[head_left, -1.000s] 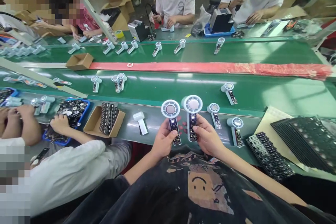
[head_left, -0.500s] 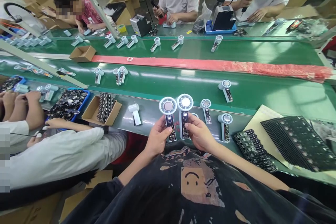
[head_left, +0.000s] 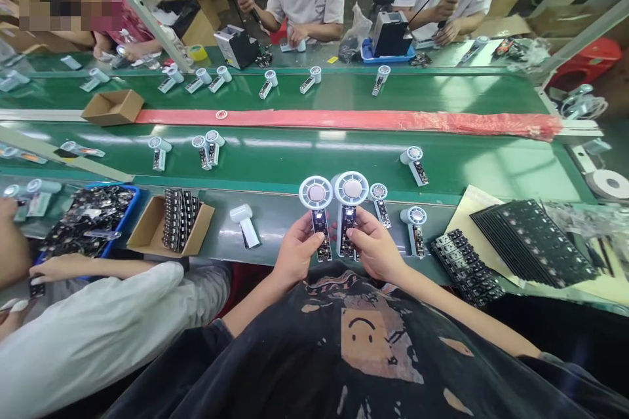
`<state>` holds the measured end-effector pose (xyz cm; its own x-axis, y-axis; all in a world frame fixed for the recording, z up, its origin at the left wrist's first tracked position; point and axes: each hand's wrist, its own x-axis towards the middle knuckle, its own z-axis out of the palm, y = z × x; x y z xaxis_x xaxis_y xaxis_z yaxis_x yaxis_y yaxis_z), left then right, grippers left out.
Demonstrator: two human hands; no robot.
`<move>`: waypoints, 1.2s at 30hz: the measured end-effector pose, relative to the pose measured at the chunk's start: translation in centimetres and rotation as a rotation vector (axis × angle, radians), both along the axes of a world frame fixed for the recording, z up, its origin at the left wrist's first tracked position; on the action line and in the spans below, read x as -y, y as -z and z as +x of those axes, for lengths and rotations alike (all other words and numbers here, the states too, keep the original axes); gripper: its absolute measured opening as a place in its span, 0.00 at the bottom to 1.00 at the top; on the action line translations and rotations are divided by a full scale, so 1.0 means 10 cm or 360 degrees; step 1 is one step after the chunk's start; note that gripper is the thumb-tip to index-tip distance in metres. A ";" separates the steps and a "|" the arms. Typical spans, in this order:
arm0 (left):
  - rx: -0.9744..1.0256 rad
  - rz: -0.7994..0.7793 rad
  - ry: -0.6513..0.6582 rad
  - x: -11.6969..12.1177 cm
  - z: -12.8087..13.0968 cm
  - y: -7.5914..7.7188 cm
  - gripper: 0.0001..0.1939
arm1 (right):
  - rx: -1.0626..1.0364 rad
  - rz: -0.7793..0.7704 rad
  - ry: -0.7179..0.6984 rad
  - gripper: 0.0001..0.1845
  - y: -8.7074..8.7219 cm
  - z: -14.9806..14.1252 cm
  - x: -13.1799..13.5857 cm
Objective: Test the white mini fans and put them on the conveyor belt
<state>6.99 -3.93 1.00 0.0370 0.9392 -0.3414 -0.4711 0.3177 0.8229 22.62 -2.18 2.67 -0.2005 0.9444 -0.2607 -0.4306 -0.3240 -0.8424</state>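
Observation:
My left hand (head_left: 293, 255) grips a small white hand-held fan (head_left: 317, 206) by its open handle, where a dark circuit board shows. My right hand (head_left: 376, 250) holds a second fan of the same kind (head_left: 350, 203) the same way. Both fans stand upright side by side, round heads up, over the near edge of the green bench (head_left: 285, 226). Two more fans (head_left: 378, 200) (head_left: 414, 226) lie on the bench just right of my right hand.
Black circuit-board strips (head_left: 466, 265) and a stack of black trays (head_left: 533, 239) lie at my right. A cardboard box of parts (head_left: 170, 226) and a loose white fan shell (head_left: 244, 222) sit at my left. A co-worker's white sleeve (head_left: 93, 321) reaches in at lower left. Fans ride the green conveyor (head_left: 295, 157); other people work across it.
The view has swung a little to the right. Both hands keep their fans and have drawn slightly closer together.

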 end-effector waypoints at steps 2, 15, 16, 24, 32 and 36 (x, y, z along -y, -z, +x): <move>-0.0004 -0.0005 0.0024 -0.04 -0.06 0.01 0.29 | 0.0027 -0.0006 0.0043 0.25 0.01 -0.06 0.00; 0.0010 0.0053 0.0214 -0.21 -0.44 0.10 0.30 | 0.0081 -0.0076 0.0234 0.27 0.02 -0.44 0.00; 0.0021 0.0047 0.0230 -0.22 -0.46 0.10 0.30 | 0.0070 -0.0078 0.0243 0.27 0.02 -0.46 0.00; 0.0049 0.0031 0.0321 -0.34 -0.59 0.07 0.31 | 0.0052 -0.0087 0.0369 0.26 0.07 -0.57 0.00; 0.0018 0.0025 0.0478 -0.44 -0.66 0.05 0.30 | 0.0067 -0.0134 0.0503 0.27 0.15 -0.66 0.04; -0.0002 0.0033 0.0515 -0.46 -0.65 0.07 0.29 | 0.0091 -0.0146 0.0535 0.26 0.16 -0.68 0.06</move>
<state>0.45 0.66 0.32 0.3344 0.8855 -0.3227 -0.3475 0.4342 0.8311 15.86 -2.74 1.07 0.1353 0.9271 -0.3495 -0.4790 -0.2476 -0.8422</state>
